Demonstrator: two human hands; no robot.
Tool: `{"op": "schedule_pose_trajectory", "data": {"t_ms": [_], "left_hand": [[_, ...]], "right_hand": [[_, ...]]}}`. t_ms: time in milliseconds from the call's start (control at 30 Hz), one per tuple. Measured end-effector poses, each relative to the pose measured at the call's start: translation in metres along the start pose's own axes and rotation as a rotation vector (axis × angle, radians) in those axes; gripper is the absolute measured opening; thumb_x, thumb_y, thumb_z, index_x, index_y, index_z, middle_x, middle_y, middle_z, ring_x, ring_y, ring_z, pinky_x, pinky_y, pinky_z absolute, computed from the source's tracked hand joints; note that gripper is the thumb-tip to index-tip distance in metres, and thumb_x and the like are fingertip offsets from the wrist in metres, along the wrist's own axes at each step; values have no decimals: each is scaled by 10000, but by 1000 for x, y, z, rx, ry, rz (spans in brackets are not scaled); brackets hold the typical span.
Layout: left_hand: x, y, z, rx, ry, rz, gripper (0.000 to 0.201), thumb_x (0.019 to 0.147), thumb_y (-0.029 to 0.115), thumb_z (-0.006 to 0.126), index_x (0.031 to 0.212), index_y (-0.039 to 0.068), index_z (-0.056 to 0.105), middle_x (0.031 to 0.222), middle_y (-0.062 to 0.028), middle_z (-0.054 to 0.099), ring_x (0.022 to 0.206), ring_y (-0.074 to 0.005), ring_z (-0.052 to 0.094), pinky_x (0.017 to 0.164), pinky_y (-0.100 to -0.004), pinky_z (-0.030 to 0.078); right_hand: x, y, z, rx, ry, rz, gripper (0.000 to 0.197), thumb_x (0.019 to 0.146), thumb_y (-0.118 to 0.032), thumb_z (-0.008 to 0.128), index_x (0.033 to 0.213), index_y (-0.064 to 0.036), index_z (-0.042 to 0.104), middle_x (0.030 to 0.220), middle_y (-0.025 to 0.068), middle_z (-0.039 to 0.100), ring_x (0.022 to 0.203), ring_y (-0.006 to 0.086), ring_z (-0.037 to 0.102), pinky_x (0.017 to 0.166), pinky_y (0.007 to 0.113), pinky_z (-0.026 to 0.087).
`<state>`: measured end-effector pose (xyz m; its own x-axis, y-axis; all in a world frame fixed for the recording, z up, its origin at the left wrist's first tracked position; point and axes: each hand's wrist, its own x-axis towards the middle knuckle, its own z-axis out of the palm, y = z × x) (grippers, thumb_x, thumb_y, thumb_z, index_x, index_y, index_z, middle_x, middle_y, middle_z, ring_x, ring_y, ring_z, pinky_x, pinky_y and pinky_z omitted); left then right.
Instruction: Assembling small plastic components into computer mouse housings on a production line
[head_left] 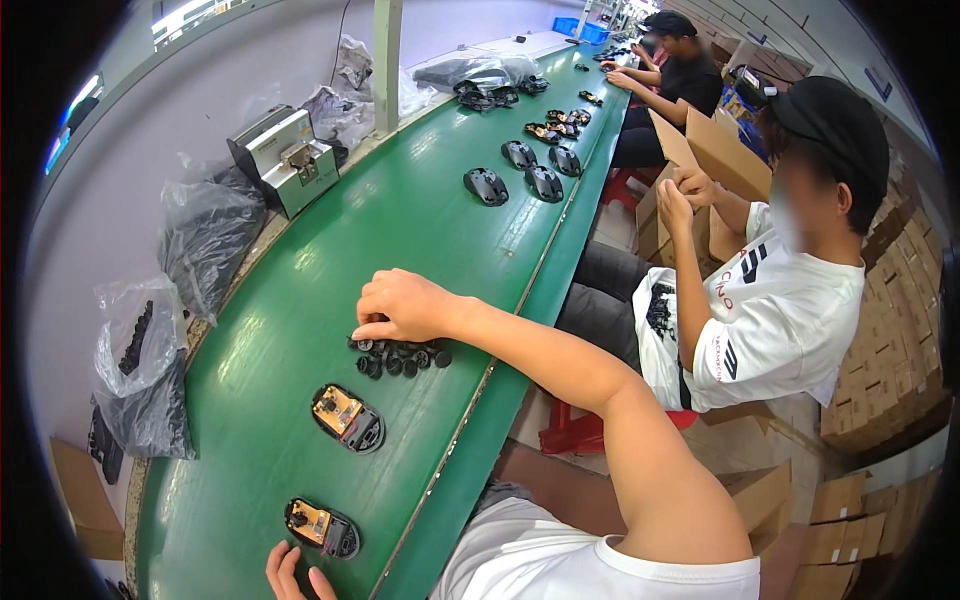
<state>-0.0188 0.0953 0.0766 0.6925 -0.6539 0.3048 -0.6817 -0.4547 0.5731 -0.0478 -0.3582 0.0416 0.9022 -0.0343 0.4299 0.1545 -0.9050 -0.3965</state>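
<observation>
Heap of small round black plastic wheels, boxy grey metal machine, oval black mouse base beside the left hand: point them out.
Heap of wheels point(400, 362): head view, on wheels mid-heap.
Metal machine point(290, 178): head view, on its front panel.
Mouse base point(315, 523): head view, on its orange circuit board.

Wheels point(405, 360): small, black, round, loosely heaped at various tilts, partly hidden beneath my right hand point(405, 305). Upper base point(350, 418): a black oval shell, uncovered, lying flat just nearer me than the heap; an orange-tan board fills its left part, the rounded dark end pointing right and toward me. Lower base point(322, 528): alike in form and pose, nearer still, just beside my left fingertips point(294, 556).
</observation>
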Motion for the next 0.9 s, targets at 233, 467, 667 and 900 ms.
{"op": "schedule_pose_trajectory", "data": {"t_ms": [233,467,667,900], "left_hand": [[-1,1,0,10,14,-11,279,1002,140,625,1223,-25,669,1299,-218,643,1186,-408,615,1025,-467,486],[-2,2,-2,-14,68,13,236,1004,121,627,1182,-25,680,1268,-217,653,1133,-387,640,968,-441,518],[-6,-7,-5,-26,181,62,125,982,78,678,1051,-23,705,1090,-193,709,945,-323,701,802,-384,573],[-18,-9,-6,-111,167,-182,74,976,34,683,1023,-19,707,980,-148,737,858,-253,713,764,-339,575]], "right_hand": [[3,-5,-18,7,-118,29,260,901,-369,740,857,-113,734,859,48,715,893,280,649,835,417,513],[3,-4,-33,33,-236,30,177,884,-258,706,937,-99,762,942,80,740,957,298,678,901,437,537],[6,-5,-39,25,-264,107,208,895,-308,738,940,-107,763,937,73,755,971,301,682,907,438,530],[1,-22,-45,-89,57,108,220,895,-295,754,954,-83,748,931,77,765,928,298,710,865,429,540]]}}
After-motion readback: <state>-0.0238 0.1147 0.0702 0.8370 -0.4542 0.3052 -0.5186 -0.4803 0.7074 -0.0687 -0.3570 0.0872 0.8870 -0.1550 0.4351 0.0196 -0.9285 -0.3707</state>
